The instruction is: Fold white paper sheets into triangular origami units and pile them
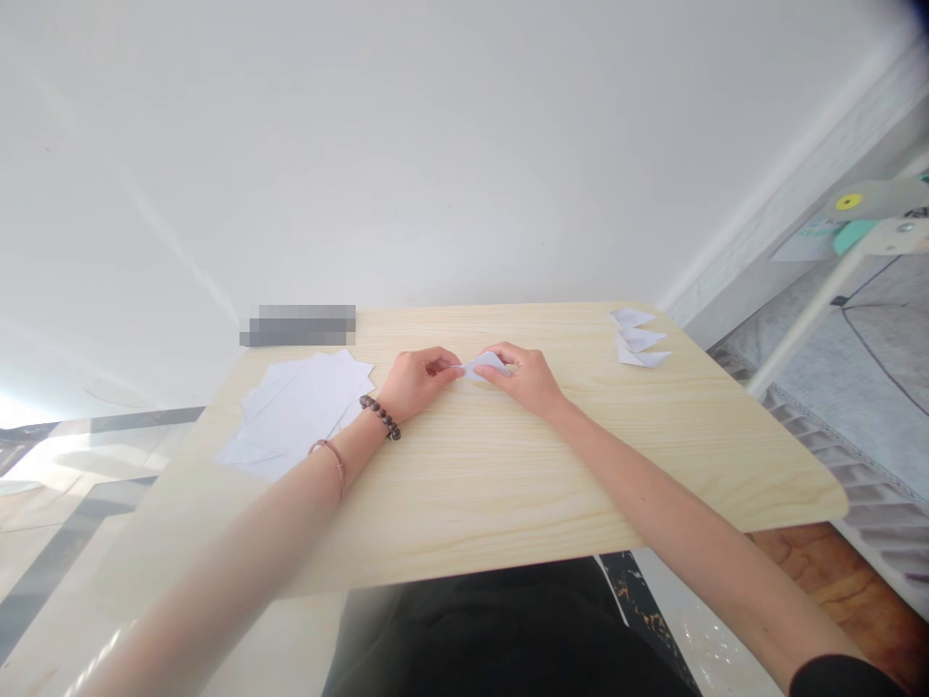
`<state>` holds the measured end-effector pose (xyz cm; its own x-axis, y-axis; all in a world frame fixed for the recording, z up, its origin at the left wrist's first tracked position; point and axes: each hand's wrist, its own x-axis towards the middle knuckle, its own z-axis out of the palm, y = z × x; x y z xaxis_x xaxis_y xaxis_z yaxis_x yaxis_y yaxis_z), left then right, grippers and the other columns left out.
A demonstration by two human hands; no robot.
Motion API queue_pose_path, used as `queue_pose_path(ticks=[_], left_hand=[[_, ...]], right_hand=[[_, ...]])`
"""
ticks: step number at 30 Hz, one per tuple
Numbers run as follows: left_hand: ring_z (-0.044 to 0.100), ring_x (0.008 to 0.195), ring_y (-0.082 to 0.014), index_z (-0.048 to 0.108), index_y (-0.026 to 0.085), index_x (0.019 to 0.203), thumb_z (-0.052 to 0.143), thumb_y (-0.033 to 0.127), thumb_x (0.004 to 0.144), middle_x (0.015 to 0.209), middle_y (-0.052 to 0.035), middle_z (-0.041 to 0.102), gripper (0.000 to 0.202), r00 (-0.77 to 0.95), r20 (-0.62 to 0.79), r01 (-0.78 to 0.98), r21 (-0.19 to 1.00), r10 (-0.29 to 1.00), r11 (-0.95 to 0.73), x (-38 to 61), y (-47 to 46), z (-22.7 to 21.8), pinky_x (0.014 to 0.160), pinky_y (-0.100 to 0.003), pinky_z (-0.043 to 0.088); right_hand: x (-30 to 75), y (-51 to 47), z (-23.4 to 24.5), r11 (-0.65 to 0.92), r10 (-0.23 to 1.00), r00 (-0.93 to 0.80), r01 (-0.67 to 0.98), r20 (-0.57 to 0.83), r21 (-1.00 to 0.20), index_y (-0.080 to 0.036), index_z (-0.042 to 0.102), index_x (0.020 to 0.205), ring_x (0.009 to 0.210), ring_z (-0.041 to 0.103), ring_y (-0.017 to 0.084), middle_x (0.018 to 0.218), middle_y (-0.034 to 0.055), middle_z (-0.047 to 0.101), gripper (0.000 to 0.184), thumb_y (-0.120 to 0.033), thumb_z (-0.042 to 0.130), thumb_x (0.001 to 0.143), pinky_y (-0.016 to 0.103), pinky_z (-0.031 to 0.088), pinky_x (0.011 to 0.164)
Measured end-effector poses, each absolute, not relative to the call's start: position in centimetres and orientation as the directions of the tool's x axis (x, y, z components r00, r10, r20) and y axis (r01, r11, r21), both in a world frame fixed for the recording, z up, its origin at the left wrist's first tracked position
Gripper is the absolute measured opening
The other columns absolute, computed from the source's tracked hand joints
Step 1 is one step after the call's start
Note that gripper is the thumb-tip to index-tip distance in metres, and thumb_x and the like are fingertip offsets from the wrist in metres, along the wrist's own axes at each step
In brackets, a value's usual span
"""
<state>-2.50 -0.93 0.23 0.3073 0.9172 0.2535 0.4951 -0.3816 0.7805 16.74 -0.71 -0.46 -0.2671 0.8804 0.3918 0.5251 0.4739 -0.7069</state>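
Note:
Over the middle of the table, a small folded piece of white paper [490, 361] is held between my two hands. My left hand [421, 378] pinches its narrow left tip with thumb and finger. My right hand [528, 373] grips the wider right part, the thumb lying across its front and the fingers behind. Beside my left wrist spreads a loose pile of white paper sheets [301, 402]. Several folded white paper pieces [639, 339] with pointed ends lie in an overlapping column near the far right corner.
The light wooden table [464, 494] stands against a white wall [450, 145]. A blurred-out dark grey patch [301, 326] covers something at the far left corner. To the right rises a white metal frame [813, 310] with a grey-and-yellow part on it.

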Motion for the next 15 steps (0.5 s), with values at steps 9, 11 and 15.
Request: queue_pose_path(ticks=[9, 11, 15], left_hand=[[0.062, 0.065, -0.0153, 0.058, 0.018, 0.074, 0.058, 0.046, 0.070, 0.066, -0.0017, 0.065, 0.029, 0.298, 0.208, 0.402, 0.858, 0.932, -0.320, -2.51, -1.08, 0.01, 0.065, -0.027, 0.048], [0.062, 0.067, -0.0159, 0.060, 0.017, 0.076, 0.054, 0.048, 0.072, 0.070, -0.0038, 0.066, 0.033, 0.310, 0.195, 0.381, 0.871, 0.931, -0.310, -2.56, -1.10, 0.04, 0.064, -0.027, 0.049], [0.062, 0.068, -0.0162, 0.061, 0.015, 0.081, 0.049, 0.048, 0.076, 0.075, -0.0058, 0.066, 0.036, 0.335, 0.149, 0.351, 0.897, 0.930, -0.270, -2.71, -0.93, 0.01, 0.062, -0.027, 0.049]], right_hand=[[17.04, -0.39, -0.82, 0.400, 0.915, -0.249, 0.458, 0.318, -0.794, -0.017, 0.063, 0.077, 0.064, 0.052, 0.012, 0.070, -0.0005, 0.061, 0.025, -0.041, 0.055, 0.072, 0.022, 0.038, 0.056], [17.11, -0.36, -0.86, 0.402, 0.914, -0.244, 0.460, 0.323, -0.792, -0.018, 0.063, 0.077, 0.064, 0.053, 0.012, 0.071, -0.0006, 0.061, 0.024, -0.040, 0.056, 0.072, 0.023, 0.039, 0.057], [17.11, -0.45, -0.77, 0.427, 0.904, -0.242, 0.466, 0.352, -0.775, -0.019, 0.064, 0.077, 0.066, 0.054, 0.012, 0.073, -0.0007, 0.063, 0.023, -0.040, 0.056, 0.072, 0.023, 0.039, 0.060]])
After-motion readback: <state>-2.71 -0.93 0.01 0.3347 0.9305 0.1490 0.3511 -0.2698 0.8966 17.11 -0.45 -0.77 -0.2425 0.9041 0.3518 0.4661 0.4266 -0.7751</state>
